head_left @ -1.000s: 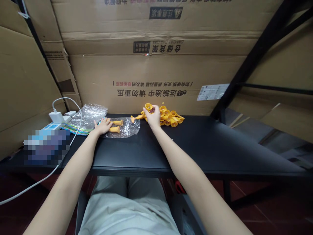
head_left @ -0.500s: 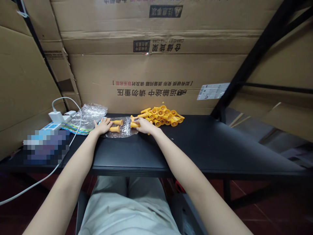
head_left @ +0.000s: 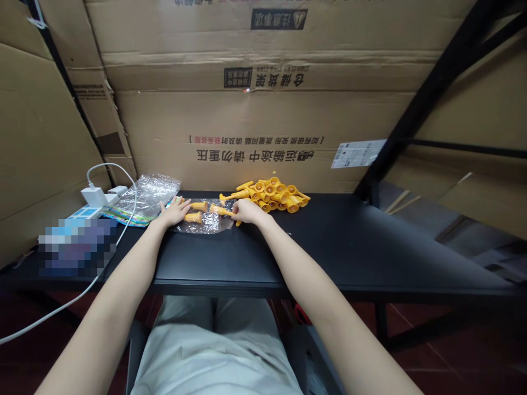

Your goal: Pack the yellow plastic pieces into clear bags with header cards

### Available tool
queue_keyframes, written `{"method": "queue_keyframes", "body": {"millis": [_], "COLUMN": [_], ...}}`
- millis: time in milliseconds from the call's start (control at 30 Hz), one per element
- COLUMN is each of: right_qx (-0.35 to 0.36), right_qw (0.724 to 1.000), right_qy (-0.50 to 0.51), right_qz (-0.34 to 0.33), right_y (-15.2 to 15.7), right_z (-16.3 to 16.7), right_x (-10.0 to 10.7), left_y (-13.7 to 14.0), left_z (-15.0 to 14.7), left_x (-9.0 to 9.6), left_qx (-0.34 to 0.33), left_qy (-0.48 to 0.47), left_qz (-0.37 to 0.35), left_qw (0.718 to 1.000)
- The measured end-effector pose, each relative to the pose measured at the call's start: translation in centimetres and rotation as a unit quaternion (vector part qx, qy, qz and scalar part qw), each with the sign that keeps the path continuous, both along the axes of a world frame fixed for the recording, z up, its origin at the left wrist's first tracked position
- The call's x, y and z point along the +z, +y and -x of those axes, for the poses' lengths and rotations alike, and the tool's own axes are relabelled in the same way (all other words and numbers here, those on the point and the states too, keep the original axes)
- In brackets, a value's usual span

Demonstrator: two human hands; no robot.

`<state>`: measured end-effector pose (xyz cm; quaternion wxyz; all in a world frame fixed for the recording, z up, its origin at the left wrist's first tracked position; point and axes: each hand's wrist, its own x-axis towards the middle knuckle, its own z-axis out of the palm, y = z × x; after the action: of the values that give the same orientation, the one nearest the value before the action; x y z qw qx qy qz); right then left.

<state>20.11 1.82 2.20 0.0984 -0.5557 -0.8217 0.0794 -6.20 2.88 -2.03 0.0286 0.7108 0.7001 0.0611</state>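
Observation:
My left hand [head_left: 175, 212] grips the left end of a small clear plastic bag [head_left: 208, 221] lying flat on the black table [head_left: 329, 241]. Two orange plastic pieces [head_left: 195, 212] lie inside the bag by my left fingers. My right hand [head_left: 246, 211] is closed on an orange piece [head_left: 218, 209] at the bag's right, open end, with its tip pointing into the bag. Another orange tip shows under that hand. A pile of several orange pieces [head_left: 276, 194] lies just behind and to the right of my right hand, against the cardboard wall.
A stack of clear bags [head_left: 153, 191] lies left of my left hand. Further left are a white charger with its cable [head_left: 95, 196] and a blurred item [head_left: 76, 247]. Cardboard boxes [head_left: 255, 115] wall the back and left. A black shelf frame [head_left: 415, 104] rises at the right.
My right hand took an orange piece from the pile, came down and left to the bag's mouth, and now pushes the piece in. My left hand stayed on the bag.

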Motion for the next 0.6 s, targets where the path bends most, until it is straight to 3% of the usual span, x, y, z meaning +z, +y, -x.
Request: {"method": "queue_keyframes", "body": {"millis": [267, 600], "right_qx": [-0.055, -0.057], "right_qw": [0.996, 0.997], "right_qy": [-0.005, -0.003], "right_qz": [-0.066, -0.058], "right_y": [-0.8, -1.0], "right_z": [0.8, 1.4], "right_x": [0.7, 0.6], "left_y": [-0.3, -0.6], "left_z": [-0.3, 0.0], "left_x": [0.4, 0.5], "left_qx": [-0.052, -0.096], "left_qy": [-0.049, -0.136], "left_qz": [-0.005, -0.023], "left_qw": [0.997, 0.986]}}
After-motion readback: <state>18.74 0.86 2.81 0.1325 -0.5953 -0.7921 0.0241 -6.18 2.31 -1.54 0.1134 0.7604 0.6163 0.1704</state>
